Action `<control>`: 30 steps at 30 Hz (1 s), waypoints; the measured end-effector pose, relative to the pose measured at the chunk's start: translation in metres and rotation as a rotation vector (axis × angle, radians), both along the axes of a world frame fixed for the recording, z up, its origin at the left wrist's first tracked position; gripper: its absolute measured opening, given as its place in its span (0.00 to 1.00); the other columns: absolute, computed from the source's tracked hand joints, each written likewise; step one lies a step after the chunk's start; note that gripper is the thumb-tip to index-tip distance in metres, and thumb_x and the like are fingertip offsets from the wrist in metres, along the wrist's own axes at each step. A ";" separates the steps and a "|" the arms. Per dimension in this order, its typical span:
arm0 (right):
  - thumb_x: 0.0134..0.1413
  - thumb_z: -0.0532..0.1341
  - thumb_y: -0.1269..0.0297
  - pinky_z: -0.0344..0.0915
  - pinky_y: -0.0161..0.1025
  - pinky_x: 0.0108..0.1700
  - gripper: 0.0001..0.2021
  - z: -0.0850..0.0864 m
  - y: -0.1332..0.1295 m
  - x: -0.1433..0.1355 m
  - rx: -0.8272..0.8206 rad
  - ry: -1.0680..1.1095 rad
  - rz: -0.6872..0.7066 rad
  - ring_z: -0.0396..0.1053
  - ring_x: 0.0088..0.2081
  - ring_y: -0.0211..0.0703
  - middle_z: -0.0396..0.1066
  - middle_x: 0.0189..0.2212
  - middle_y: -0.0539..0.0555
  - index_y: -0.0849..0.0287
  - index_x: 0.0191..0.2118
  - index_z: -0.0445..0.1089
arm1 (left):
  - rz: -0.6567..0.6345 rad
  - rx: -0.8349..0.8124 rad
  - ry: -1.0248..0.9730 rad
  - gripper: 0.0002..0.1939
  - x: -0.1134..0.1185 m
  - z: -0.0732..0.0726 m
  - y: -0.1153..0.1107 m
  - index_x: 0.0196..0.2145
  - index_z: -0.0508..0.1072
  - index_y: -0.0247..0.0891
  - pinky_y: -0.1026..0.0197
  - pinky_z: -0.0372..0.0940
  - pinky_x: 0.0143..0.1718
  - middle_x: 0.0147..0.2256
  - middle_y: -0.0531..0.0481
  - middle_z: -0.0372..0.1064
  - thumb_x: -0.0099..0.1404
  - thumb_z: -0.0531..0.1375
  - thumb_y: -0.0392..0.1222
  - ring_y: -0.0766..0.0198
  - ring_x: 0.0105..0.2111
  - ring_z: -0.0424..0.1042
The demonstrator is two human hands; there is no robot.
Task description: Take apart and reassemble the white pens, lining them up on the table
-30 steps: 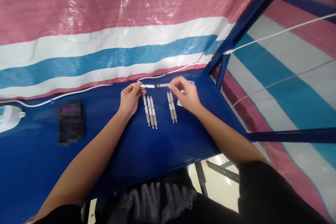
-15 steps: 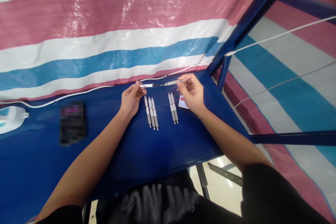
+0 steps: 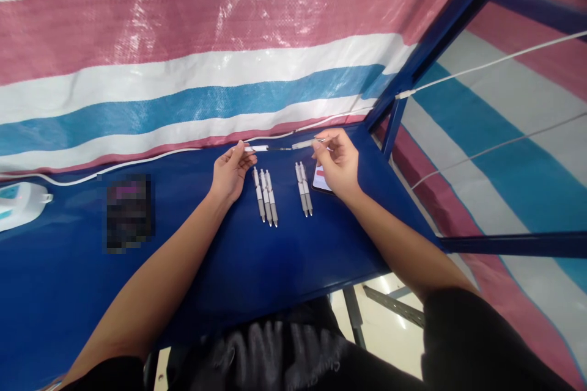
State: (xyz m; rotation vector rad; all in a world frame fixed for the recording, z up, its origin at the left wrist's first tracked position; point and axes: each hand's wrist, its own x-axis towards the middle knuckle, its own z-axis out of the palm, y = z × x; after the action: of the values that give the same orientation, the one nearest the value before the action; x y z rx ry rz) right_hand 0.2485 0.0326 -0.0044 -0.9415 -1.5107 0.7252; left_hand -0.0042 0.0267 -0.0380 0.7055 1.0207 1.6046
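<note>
My left hand (image 3: 229, 174) pinches the white upper barrel of a pen (image 3: 259, 148), held level above the far part of the table. A thin dark refill (image 3: 279, 148) sticks out of that barrel to the right. Between thumb and fingers, my right hand (image 3: 340, 162) grips the pen's greyish front section (image 3: 302, 144), whose open end is at the tip of the refill. Whether the two touch, I cannot tell. Below the hands lie three white-and-grey click pens (image 3: 266, 197) side by side, and two more pens (image 3: 303, 188) to their right.
A phone (image 3: 320, 180) with a lit screen lies partly under my right hand on the blue table (image 3: 284, 256). Left of my forearm is a blurred dark object (image 3: 129, 214); a white plastic device (image 3: 22, 204) stands farther left. A white cable (image 3: 114, 165) runs along the striped sheet.
My right hand has drawn the front section slightly to the right, so more of the refill shows between the two pen parts. My left hand has stayed nearly still.
</note>
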 end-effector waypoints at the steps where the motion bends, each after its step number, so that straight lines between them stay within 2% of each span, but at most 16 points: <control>1: 0.69 0.64 0.37 0.67 0.42 0.30 0.21 0.000 0.000 0.000 0.013 0.007 -0.014 0.68 0.30 0.43 0.63 0.30 0.48 0.50 0.45 0.67 | 0.002 -0.002 -0.001 0.19 0.000 0.000 0.000 0.36 0.82 0.37 0.61 0.76 0.41 0.33 0.47 0.81 0.65 0.77 0.56 0.67 0.31 0.79; 12: 0.65 0.69 0.39 0.65 0.41 0.29 0.20 -0.003 -0.004 -0.005 0.000 0.091 0.011 0.68 0.30 0.42 0.66 0.28 0.47 0.51 0.43 0.70 | -0.009 0.008 -0.017 0.19 0.001 0.004 -0.002 0.37 0.83 0.37 0.63 0.75 0.39 0.32 0.49 0.80 0.64 0.78 0.55 0.68 0.30 0.79; 20: 0.66 0.68 0.38 0.68 0.43 0.31 0.20 0.000 -0.004 -0.005 0.047 0.120 -0.040 0.68 0.30 0.42 0.65 0.29 0.48 0.50 0.42 0.69 | -0.012 0.003 -0.029 0.17 0.001 0.004 -0.002 0.36 0.83 0.37 0.63 0.75 0.40 0.32 0.48 0.80 0.66 0.77 0.54 0.68 0.31 0.79; 26: 0.66 0.67 0.36 0.67 0.40 0.29 0.22 -0.005 -0.004 -0.006 -0.014 0.075 0.010 0.69 0.31 0.42 0.67 0.29 0.48 0.50 0.44 0.69 | -0.006 0.007 -0.003 0.18 0.001 0.002 -0.002 0.36 0.83 0.38 0.62 0.75 0.40 0.32 0.48 0.80 0.65 0.78 0.55 0.67 0.31 0.79; 30: 0.65 0.68 0.38 0.66 0.40 0.29 0.21 -0.008 -0.005 -0.007 -0.034 0.054 0.070 0.71 0.32 0.43 0.69 0.31 0.49 0.51 0.45 0.71 | -0.017 0.005 -0.010 0.19 0.002 0.003 -0.002 0.37 0.83 0.37 0.63 0.75 0.40 0.31 0.49 0.80 0.63 0.78 0.55 0.68 0.30 0.79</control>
State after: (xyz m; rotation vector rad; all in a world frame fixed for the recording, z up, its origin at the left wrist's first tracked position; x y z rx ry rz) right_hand 0.2418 0.0280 -0.0122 -0.8910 -1.4943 0.8225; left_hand -0.0025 0.0247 -0.0353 0.7072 1.0016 1.5949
